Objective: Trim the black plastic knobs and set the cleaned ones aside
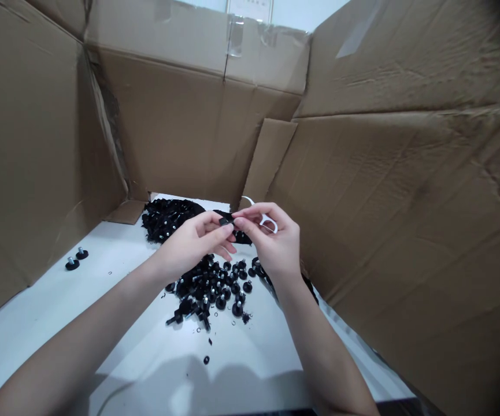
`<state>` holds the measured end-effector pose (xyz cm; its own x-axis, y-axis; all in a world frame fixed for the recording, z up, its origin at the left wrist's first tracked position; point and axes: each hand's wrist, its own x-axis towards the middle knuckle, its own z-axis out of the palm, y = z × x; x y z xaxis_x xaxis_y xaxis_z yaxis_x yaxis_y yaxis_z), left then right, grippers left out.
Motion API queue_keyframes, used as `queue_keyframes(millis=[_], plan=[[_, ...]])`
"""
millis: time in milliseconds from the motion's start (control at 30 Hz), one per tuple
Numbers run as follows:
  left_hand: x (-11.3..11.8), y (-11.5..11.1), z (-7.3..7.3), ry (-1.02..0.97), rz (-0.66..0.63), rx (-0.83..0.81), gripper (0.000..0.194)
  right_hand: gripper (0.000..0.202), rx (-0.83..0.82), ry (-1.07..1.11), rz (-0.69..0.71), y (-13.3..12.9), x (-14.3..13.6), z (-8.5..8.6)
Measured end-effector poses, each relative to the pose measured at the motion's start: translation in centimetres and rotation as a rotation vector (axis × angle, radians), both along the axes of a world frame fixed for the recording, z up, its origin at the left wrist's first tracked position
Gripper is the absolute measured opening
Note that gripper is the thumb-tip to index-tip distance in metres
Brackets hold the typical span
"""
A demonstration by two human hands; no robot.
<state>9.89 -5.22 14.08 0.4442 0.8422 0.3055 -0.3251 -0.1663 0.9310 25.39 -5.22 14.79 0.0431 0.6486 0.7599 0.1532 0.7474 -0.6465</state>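
A small black part [223,221] sits between the thumb and fingers of my left hand [208,234], above the table. My right hand [271,237] is closed, its thumb and forefinger pinching the same part's right end; the fingertips partly hide it. White scissor-like loops [269,224] show behind and through the gap of my right hand; whether that hand touches them I cannot tell. Below both hands lies a loose heap of black knobs with metal studs [208,286].
A larger pile of black parts [167,219] lies at the back left. Two black studded feet [72,264] stand at far left. Small rings and black scraps [206,360] dot the white table [145,346]. Tall cardboard walls [180,127] enclose the back and both sides.
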Motion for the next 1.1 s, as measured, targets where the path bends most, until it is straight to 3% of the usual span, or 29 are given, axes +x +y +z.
queue_keyframes(millis=[133, 400, 567, 933, 1100], plan=[[-0.3, -0.3, 0.3, 0.018, 0.122, 0.083, 0.024, 0.022, 0.125, 0.001, 0.050, 0.4, 0.2, -0.3], [-0.8, -0.7, 1.0, 0.004, 0.165, 0.058, 0.031, 0.021, 0.341, -0.205, -0.152, -2.0, 0.0, 0.0], [-0.8, -0.7, 0.9, 0.047, 0.212, 0.096, 0.032, 0.019, 0.551, -0.304, -0.283, -2.2, -0.6, 0.1], [-0.6, -0.6, 0.7, 0.132, 0.262, 0.137, 0.034, 0.019, 0.623, -0.352, -0.372, -1.7, -0.7, -0.1], [-0.6, -1.2, 0.9, 0.275, 0.393, 0.250, 0.035, 0.018, 0.616, -0.380, -0.465, -2.1, -1.4, -0.6]])
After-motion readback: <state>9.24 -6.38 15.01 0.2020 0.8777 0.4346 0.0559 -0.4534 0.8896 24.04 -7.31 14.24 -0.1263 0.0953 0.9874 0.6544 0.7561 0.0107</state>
